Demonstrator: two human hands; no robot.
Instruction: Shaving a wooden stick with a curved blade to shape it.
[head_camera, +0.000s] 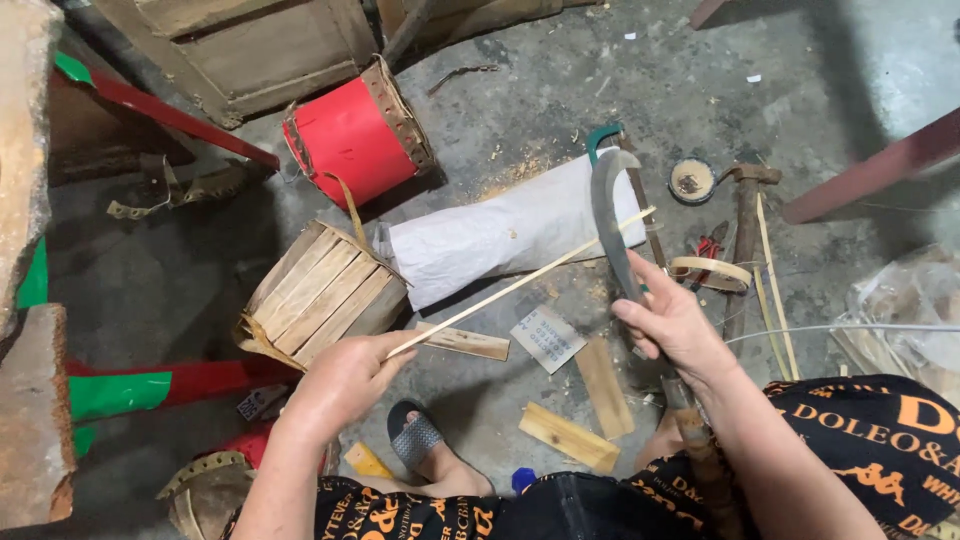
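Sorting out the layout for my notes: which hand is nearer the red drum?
Left. The left hand holds the thin strip below the red drum; the right hand grips the curved blade, farther right.

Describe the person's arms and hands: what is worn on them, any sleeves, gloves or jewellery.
Both hands are bare: no gloves on the left hand or the right hand, and no rings, watch or bracelets visible. Both forearms are uncovered up to the frame edge, so no sleeves show. The only clothing in view is a black garment with orange printed lettering and figures, over the lap.
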